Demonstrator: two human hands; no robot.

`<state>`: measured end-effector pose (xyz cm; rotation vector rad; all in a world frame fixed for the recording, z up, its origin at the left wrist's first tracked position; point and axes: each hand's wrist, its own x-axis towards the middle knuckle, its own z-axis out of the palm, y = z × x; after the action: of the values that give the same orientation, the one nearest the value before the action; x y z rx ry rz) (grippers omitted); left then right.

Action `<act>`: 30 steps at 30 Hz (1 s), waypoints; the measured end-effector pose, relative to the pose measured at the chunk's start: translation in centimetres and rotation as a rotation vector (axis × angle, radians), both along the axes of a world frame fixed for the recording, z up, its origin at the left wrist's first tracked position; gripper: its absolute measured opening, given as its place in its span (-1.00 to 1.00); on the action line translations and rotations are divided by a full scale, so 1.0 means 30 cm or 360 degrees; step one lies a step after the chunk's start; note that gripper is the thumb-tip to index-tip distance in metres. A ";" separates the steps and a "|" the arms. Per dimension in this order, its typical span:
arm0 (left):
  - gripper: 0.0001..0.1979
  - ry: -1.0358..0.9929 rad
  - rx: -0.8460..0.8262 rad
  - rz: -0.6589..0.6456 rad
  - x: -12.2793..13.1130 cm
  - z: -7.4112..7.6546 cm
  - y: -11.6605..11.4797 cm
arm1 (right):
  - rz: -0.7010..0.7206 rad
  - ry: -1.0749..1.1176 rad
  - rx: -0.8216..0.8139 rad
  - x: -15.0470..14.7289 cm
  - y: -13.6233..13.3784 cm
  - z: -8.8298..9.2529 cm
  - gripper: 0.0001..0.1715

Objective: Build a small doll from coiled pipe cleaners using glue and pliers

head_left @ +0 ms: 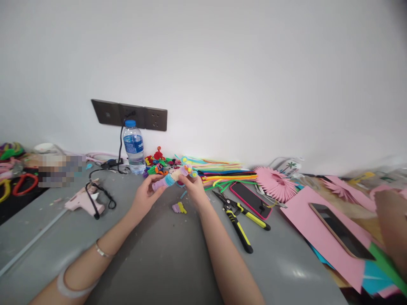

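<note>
A pastel pipe-cleaner figure [170,179], banded in purple, blue and cream, is held up over the grey table [159,262] between both hands. My left hand [144,198] is closed round its purple lower end. With fingers bent, my right hand [195,190] grips the other end, where light blue curls stick out. The fingers hide part of the figure. Below the hands lies a small purple and yellow pipe-cleaner piece [179,207].
Pliers [237,216] with yellow-black handles and a phone [249,199] lie right of my hands. Behind are loose pipe cleaners [222,173] and a water bottle [134,148]. A pink glue gun [84,201] lies left. Another person's hand [392,224] shows at far right.
</note>
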<state>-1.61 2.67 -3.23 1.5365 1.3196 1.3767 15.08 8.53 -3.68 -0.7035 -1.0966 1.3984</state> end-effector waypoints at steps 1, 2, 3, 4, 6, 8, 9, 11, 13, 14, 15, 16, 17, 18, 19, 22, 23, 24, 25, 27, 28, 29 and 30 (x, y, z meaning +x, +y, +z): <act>-0.58 -0.0018 -0.0013 0.0019 0.001 0.004 0.000 | 0.0006 0.0023 -0.0010 -0.003 0.001 -0.005 -0.51; -0.58 -0.0026 -0.0026 0.0029 0.001 0.007 0.000 | 0.0013 0.0048 -0.0015 -0.006 0.002 -0.009 -0.52; -0.58 -0.0030 -0.0035 0.0030 0.001 0.011 -0.001 | 0.0019 0.0075 -0.0019 -0.009 0.002 -0.013 -0.53; -0.58 -0.0031 -0.0045 0.0020 0.002 0.015 -0.003 | 0.0028 0.0098 -0.0022 -0.011 0.002 -0.015 -0.54; -0.58 -0.0031 -0.0068 0.0007 0.002 0.022 -0.009 | 0.0041 0.0128 -0.0031 -0.015 0.002 -0.017 -0.57; -0.57 -0.0047 -0.0089 0.0035 0.002 0.027 -0.016 | 0.0038 0.0131 -0.0034 -0.016 -0.002 -0.015 -0.57; -0.56 -0.0061 -0.0096 0.0063 0.002 0.029 -0.019 | 0.0031 0.0122 -0.0034 -0.016 -0.004 -0.013 -0.56; -0.54 -0.0091 -0.0097 0.0124 0.000 0.032 -0.025 | 0.0013 0.0090 -0.0033 -0.014 -0.010 -0.008 -0.51; -0.54 -0.0102 -0.0088 0.0153 -0.001 0.033 -0.029 | 0.0007 0.0052 -0.0030 -0.012 -0.015 -0.003 -0.48; -0.55 -0.0102 -0.0083 0.0155 -0.002 0.034 -0.031 | 0.0013 0.0039 -0.0019 -0.010 -0.017 -0.001 -0.48; -0.56 -0.0102 -0.0079 0.0155 -0.002 0.036 -0.032 | 0.0028 0.0033 0.0001 -0.009 -0.018 -0.001 -0.50; -0.56 -0.0103 -0.0077 0.0154 -0.002 0.037 -0.033 | 0.0042 0.0030 0.0028 -0.009 -0.018 -0.002 -0.52; -0.57 -0.0101 -0.0077 0.0152 -0.001 0.039 -0.034 | 0.0051 0.0024 0.0054 -0.008 -0.017 -0.003 -0.53; -0.58 -0.0098 -0.0077 0.0154 -0.001 0.040 -0.035 | 0.0055 0.0010 0.0074 -0.007 -0.016 -0.005 -0.54; -0.59 -0.0094 -0.0076 0.0159 0.000 0.042 -0.035 | 0.0053 -0.0009 0.0084 -0.007 -0.015 -0.008 -0.54; -0.59 -0.0089 -0.0066 0.0168 0.001 0.045 -0.036 | 0.0041 -0.0086 0.0059 -0.004 -0.013 -0.015 -0.52; -0.59 -0.0087 -0.0062 0.0167 0.000 0.045 -0.036 | 0.0042 -0.0104 0.0050 -0.003 -0.012 -0.016 -0.52; -0.59 -0.0083 -0.0060 0.0165 0.000 0.044 -0.035 | 0.0043 -0.0117 0.0048 -0.002 -0.011 -0.016 -0.52; -0.59 -0.0076 -0.0062 0.0160 -0.001 0.043 -0.033 | 0.0044 -0.0126 0.0050 -0.001 -0.011 -0.016 -0.53; -0.61 -0.0054 -0.0086 0.0143 -0.003 0.039 -0.029 | 0.0049 -0.0125 0.0059 -0.001 -0.009 -0.015 -0.56; -0.62 -0.0043 -0.0104 0.0132 -0.003 0.036 -0.026 | 0.0051 -0.0110 0.0053 -0.001 -0.009 -0.014 -0.57; -0.62 -0.0036 -0.0122 0.0118 -0.003 0.033 -0.023 | 0.0053 -0.0087 0.0038 -0.001 -0.008 -0.012 -0.58; -0.62 -0.0036 -0.0138 0.0100 -0.002 0.030 -0.020 | 0.0053 -0.0060 0.0018 -0.002 -0.008 -0.010 -0.58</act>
<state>-1.67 2.06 -2.34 1.4288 1.4060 1.3532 15.03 8.30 -3.98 -0.7086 -1.1498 1.4112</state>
